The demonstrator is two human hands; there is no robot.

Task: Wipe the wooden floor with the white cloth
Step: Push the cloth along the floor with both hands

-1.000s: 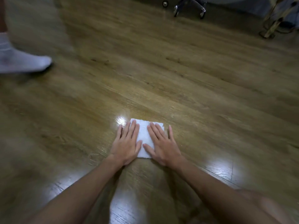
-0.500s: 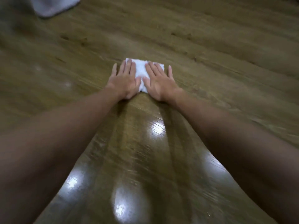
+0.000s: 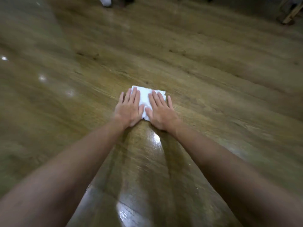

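A folded white cloth (image 3: 145,97) lies flat on the glossy wooden floor (image 3: 213,76) in the middle of the head view. My left hand (image 3: 128,109) presses on its left half with straight fingers. My right hand (image 3: 161,111) presses on its right half the same way, little finger out on the bare wood. Both arms are stretched far forward. Most of the cloth is hidden under my palms; only its far edge and a strip between my thumbs show.
A person's white-socked foot (image 3: 105,0) shows at the top edge, left of centre. Wooden furniture legs (image 3: 290,15) stand at the top right corner. Bright light reflections lie on the boards between my forearms and at the left.
Both hands pushed the cloth forward across the floor with my arms stretching out. The socked foot went from near left to the far top edge.
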